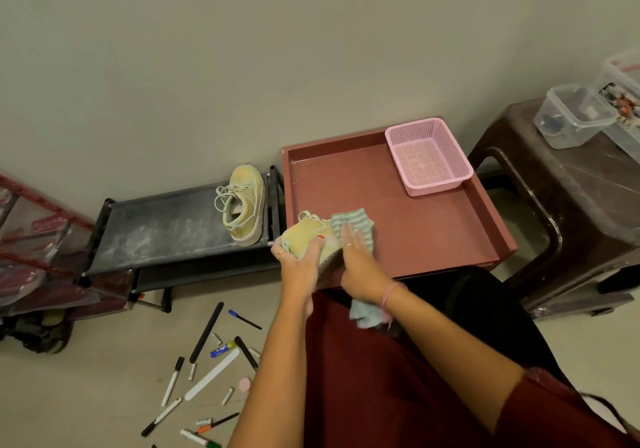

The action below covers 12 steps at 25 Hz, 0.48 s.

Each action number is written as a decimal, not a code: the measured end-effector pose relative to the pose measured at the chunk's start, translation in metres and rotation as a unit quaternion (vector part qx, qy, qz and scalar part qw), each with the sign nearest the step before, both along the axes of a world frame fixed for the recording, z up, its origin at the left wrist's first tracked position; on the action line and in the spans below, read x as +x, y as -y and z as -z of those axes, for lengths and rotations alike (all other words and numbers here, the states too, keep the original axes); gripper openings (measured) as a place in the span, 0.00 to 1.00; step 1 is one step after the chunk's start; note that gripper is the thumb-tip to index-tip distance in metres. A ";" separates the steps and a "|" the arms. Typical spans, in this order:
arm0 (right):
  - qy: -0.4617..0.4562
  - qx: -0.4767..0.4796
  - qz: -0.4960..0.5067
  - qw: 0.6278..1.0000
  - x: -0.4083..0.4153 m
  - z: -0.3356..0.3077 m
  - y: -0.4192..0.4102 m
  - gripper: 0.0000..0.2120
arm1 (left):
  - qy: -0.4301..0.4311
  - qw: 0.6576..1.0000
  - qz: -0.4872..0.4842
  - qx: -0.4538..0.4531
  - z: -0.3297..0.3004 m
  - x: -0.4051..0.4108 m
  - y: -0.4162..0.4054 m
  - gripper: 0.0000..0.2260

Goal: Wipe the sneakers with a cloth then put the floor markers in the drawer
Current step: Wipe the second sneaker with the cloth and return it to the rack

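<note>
My left hand (298,260) grips a pale yellow sneaker (308,238) at the front left corner of the open red drawer (408,240). With flat fingers, my right hand (353,250) presses a green striped cloth (353,224) against that sneaker; one end of the cloth hangs below my wrist. The second yellow sneaker (244,203) lies on its side on the dusty black shoe rack (162,226). Several markers (172,381) and pens lie scattered on the floor at the lower left.
A pink plastic basket (429,155) sits in the drawer's far right corner. A brown plastic stool (568,198) on the right carries clear plastic containers (571,115). A red-framed rack (38,240) with bags stands at the far left. The wall runs close behind everything.
</note>
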State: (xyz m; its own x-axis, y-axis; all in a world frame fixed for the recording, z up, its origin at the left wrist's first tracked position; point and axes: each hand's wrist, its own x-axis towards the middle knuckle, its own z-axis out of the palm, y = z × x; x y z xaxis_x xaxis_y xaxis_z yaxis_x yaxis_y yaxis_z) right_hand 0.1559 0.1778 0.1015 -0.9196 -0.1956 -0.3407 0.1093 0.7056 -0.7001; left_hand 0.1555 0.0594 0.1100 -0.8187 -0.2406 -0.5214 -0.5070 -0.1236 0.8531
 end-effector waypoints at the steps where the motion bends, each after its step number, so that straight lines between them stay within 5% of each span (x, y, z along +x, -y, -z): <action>1: 0.000 -0.039 -0.020 0.999 0.011 -0.011 0.007 0.40 | 0.005 1.000 -0.007 -0.004 0.002 0.000 0.000 0.28; 5: -0.049 -0.086 -0.053 0.994 0.026 -0.017 0.006 0.40 | 0.004 0.999 -0.032 0.002 0.009 0.003 0.001 0.29; 12: -0.062 0.065 -0.034 0.995 -0.038 0.041 -0.039 0.40 | 0.004 1.000 -0.010 0.025 0.009 0.014 -0.006 0.27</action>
State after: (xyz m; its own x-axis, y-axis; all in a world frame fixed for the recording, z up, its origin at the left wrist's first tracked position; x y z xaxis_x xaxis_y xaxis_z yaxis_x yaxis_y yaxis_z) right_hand 0.1175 0.2165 0.0609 -0.9422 -0.2204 -0.2525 -0.0233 0.7946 -0.6067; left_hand 0.1696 0.0652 0.1007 -0.8096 -0.2315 -0.5394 -0.5105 -0.1756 0.8417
